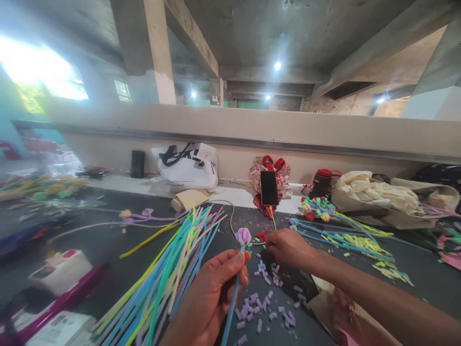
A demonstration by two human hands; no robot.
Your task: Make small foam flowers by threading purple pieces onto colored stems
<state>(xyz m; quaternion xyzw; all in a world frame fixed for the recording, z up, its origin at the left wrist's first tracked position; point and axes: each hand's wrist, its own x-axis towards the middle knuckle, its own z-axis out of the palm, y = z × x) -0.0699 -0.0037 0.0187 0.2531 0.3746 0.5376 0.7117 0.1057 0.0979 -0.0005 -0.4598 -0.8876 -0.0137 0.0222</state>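
My left hand [225, 276] is closed in a pinch around a blue pipe cleaner stem [231, 315]. A small purple flower [244, 236] tops the stem, just above my thumb. To the right, my right hand [288, 247] reaches down to the dark table with its fingers curled together. Whatever those fingers hold, if anything, is hidden. A red looped thing [261, 235], perhaps a scissors handle, lies right beside the fingertips. Below the hands, many short cut purple pieces [254, 305] are scattered on the table.
A fan of long coloured pipe cleaners [169, 274] lies left. Finished flowers [319, 209] and yellow-green cut pieces [360, 245] lie right. A phone [269, 187] stands against a patterned bag [284, 178] at the back, near a white bag [187, 168] and a dark bottle [321, 182].
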